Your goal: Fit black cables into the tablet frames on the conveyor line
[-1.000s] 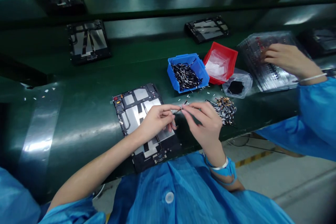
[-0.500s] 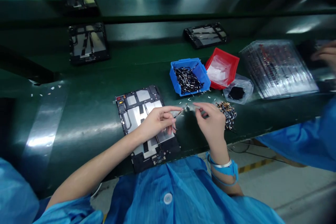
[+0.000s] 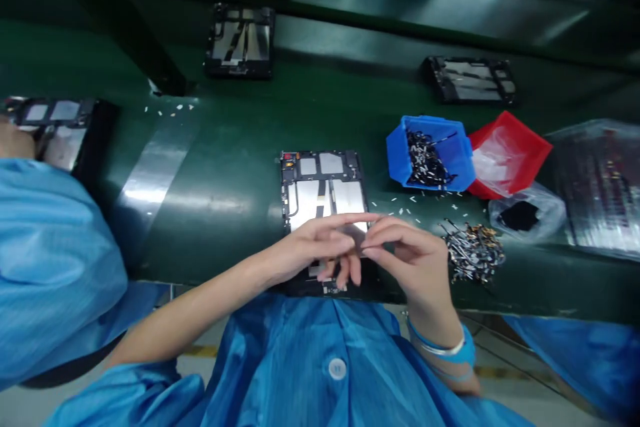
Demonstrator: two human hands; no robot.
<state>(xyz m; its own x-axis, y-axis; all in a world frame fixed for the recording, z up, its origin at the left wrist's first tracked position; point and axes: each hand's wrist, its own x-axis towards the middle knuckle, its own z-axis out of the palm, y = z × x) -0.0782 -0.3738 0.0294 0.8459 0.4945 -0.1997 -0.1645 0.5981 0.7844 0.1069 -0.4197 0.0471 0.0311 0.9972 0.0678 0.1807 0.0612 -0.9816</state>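
An open tablet chassis with silver shields lies on the green belt in front of me. Over its lower right part my left hand and my right hand meet, fingertips pinched together on a small part that is too blurred to make out. A loose pile of small cable pieces lies just right of my right hand. Behind it stands a blue bin holding more dark pieces.
A red bin with a clear bag, a plastic bag with a black lump and a clear tray lie to the right. More chassis sit on the belt: far middle, far right, left. A co-worker's blue sleeve is at left.
The view has swung left. My hands have drawn closer together and nearer the chassis's lower edge. The co-worker's hand at the right has left the view.
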